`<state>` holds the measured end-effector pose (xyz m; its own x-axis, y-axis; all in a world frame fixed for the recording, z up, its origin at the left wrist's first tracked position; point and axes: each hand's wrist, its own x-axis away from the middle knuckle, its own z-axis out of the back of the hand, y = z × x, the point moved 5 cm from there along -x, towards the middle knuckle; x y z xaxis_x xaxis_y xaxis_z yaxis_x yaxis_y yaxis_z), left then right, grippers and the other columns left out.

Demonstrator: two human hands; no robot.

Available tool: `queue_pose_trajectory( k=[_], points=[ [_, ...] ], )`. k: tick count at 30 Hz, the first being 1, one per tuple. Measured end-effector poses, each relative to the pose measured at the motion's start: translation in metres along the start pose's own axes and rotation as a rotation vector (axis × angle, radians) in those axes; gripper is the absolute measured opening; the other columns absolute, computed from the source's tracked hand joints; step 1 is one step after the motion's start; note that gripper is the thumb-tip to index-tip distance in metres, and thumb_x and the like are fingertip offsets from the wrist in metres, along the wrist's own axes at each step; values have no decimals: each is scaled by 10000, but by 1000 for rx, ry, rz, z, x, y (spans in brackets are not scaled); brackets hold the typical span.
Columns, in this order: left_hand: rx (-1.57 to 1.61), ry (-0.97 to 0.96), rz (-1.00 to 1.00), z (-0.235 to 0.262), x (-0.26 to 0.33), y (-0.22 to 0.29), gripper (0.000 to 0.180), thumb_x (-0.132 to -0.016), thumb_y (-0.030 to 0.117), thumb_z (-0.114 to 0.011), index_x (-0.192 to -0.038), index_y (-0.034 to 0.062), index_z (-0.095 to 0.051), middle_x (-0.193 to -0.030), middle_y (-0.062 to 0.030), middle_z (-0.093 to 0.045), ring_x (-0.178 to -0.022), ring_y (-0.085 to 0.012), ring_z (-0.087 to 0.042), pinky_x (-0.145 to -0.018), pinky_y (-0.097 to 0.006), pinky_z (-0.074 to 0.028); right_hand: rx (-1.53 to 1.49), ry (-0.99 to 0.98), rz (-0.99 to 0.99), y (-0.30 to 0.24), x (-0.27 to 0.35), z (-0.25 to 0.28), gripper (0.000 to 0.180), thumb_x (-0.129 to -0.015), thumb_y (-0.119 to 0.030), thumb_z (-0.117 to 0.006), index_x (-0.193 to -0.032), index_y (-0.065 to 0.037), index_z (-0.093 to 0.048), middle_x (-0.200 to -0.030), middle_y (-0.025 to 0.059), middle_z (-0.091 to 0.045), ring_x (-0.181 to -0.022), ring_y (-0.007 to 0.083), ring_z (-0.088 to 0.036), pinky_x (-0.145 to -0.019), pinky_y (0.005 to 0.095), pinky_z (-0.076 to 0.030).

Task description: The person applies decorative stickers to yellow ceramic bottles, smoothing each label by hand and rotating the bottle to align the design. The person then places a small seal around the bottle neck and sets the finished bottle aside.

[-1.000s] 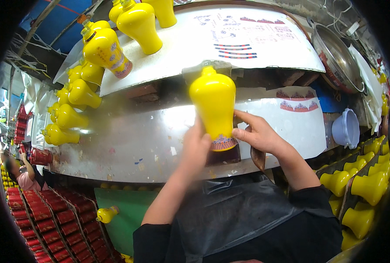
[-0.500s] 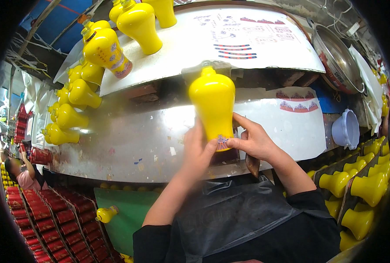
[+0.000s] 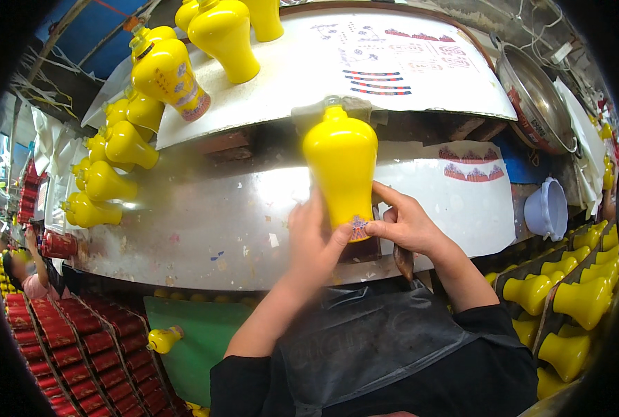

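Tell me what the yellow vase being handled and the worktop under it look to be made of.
Yellow vase: probably glazed ceramic or glossy coated glass; smooth, uniform colour with soft highlights. Worktop: looks like dull sheet metal, grey and scuffed, with hazy reflections. Both hands, left and right, press at a patterned band near its base.

I see my left hand [image 3: 316,240] and right hand [image 3: 403,226] gripping the base of an upright yellow vase [image 3: 342,170] on the metal tabletop [image 3: 205,229].

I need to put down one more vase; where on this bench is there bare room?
Bare metal bench top lies between the left hand and the yellow vases at the left edge. The white sheet right of the right hand is free too. The upper shelf's left end is crowded.
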<state>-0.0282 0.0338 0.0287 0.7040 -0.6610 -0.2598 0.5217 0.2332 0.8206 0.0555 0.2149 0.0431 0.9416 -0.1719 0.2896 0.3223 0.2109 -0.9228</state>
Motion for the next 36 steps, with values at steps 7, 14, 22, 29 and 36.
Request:
queue_pose_trajectory(
  k=[7,14,22,29,36],
  points=[
    [244,8,94,-5,2,-17,727,-978,292,-589,-1576,-48,-352,-1441,-254,-546,-1326,-419,-492,-1173,-509,-303,54,33,13,1,-3,2,861,-849,-287,-807,-1548,46,-431,-1241,187,-678,-744,126,-622,-685,292,-537],
    [240,37,87,-2,9,-30,670,-1004,335,-551,-1570,3,-413,-1444,-233,-558,-1343,-383,-499,-1175,-480,-316,-39,12,-28,2,7,-1,637,-995,-195,-568,-1577,8,-406,-1405,211,-608,-1104,221,-666,-946,335,-543],
    [411,37,148,-11,7,-22,744,-967,308,-654,-1560,-40,-371,-1481,-236,-532,-1373,-372,-509,-1176,-474,-344,-89,71,51,-3,10,-13,774,-962,-314,-710,-1581,19,-385,-1385,212,-608,-966,168,-688,-846,290,-549],
    [564,46,164,-14,8,-25,722,-972,252,-666,-1557,-48,-366,-1478,-233,-528,-1374,-346,-520,-1173,-461,-372,-87,118,79,-1,9,-15,787,-937,-306,-750,-1567,18,-407,-1323,202,-640,-883,147,-686,-784,274,-551],
    [587,25,197,-13,7,-23,735,-976,240,-670,-1569,-45,-343,-1499,-220,-509,-1399,-323,-497,-1187,-449,-359,-86,111,76,0,7,-14,833,-936,-323,-757,-1584,31,-370,-1386,208,-591,-843,111,-656,-756,256,-546]
  ],
)
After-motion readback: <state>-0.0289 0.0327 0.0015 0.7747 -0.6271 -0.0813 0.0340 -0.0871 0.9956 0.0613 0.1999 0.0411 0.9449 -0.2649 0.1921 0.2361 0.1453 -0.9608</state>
